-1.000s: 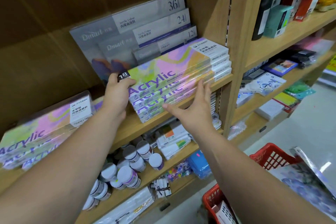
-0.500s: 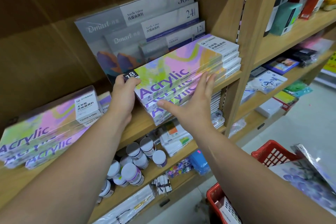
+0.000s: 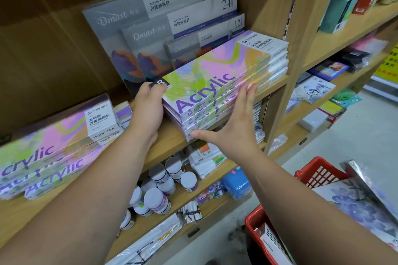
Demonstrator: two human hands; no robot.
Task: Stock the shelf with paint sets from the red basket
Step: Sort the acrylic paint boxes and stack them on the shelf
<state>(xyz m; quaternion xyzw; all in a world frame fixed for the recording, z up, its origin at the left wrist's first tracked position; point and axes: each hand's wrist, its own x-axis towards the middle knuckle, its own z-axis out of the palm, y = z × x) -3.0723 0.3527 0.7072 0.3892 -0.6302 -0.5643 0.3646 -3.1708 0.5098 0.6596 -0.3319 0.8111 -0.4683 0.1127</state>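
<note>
Four or so Acrylic paint sets [image 3: 224, 84] lie stacked on the shelf [image 3: 170, 143], one corner overhanging — left hand [image 3: 148, 109] grips the stack's left end, right hand [image 3: 232, 129] presses flat-fingered on its front, so push evenly to square every box back. Against a second ago, their edges look less staggered

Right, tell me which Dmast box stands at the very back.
The 36 box: it is the biggest and stands behind the 24 box and the 12 box.
</note>
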